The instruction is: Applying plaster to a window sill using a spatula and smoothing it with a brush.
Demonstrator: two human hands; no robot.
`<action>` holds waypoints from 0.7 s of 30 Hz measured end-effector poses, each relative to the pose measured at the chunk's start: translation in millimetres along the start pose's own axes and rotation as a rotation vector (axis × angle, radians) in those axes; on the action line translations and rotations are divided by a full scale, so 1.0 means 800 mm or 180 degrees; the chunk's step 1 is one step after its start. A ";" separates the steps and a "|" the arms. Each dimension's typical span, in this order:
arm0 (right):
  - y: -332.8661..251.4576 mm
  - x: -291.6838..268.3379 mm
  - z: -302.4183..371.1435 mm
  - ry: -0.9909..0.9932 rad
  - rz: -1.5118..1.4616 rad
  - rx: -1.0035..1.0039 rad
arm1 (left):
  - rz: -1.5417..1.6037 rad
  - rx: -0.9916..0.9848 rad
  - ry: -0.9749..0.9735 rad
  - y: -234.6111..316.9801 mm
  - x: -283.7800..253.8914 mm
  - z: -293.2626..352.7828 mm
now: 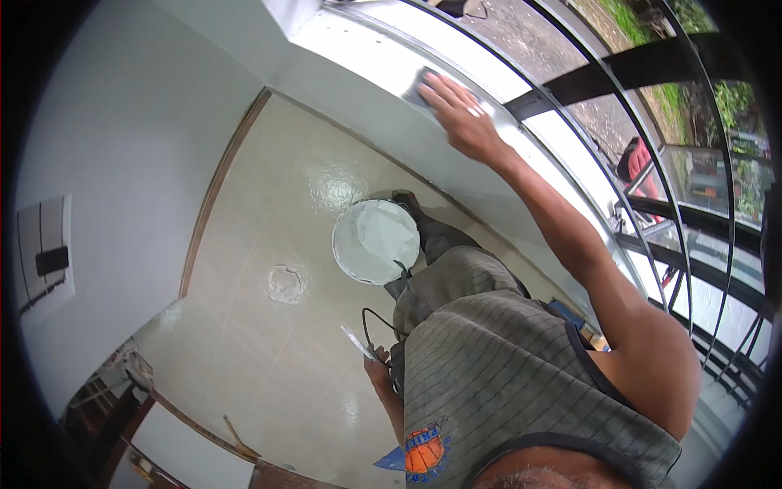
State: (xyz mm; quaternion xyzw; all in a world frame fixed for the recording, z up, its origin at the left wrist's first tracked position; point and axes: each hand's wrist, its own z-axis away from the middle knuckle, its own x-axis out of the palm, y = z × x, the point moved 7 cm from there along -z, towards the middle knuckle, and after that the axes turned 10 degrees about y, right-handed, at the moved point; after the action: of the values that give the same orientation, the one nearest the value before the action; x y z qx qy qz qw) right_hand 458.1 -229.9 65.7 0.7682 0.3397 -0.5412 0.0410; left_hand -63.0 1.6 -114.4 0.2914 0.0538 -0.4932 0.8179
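Right hand (pixel 466 122) holds a grey pad (pixel 419 88) against the sill (pixel 358 53), upper centre; left hand (pixel 377 371) grips a flat tool (pixel 357 341), lower centre.

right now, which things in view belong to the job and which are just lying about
Seemingly in use: dark pad under the right grip; pale flat tool in the left grip; white bucket.
Seemingly just lying about: wooden stick, lower left; red item outside.

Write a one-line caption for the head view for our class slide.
Right hand holds gray pad at white windowsill; left hand grips flat-bladed tool.
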 end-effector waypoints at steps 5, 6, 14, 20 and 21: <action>-0.009 -0.007 0.018 0.0020 0.0168 0.0223 | 0.0798 -0.0116 -0.0071 -0.001 0.019 0.011; -0.015 0.009 -0.002 0.0025 0.0100 -0.0011 | 0.0816 -0.0100 -0.0043 -0.014 0.016 0.002; -0.058 0.102 -0.143 0.0348 0.0614 0.0526 | 0.0354 0.0406 0.0146 -0.021 -0.001 0.005; -0.049 0.097 -0.161 0.0664 0.0991 0.0700 | 0.0526 0.0667 -0.0008 -0.080 0.001 -0.018; -0.044 0.102 -0.171 0.0440 0.1197 0.0894 | 0.0301 0.0864 -0.0302 -0.072 0.010 -0.014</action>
State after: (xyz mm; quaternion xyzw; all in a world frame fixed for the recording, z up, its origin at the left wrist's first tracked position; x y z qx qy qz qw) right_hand 563.2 -105.1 62.3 0.8512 0.1141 -0.5121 0.0105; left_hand -104.7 -18.5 -151.4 0.3779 -0.0658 -0.4701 0.7949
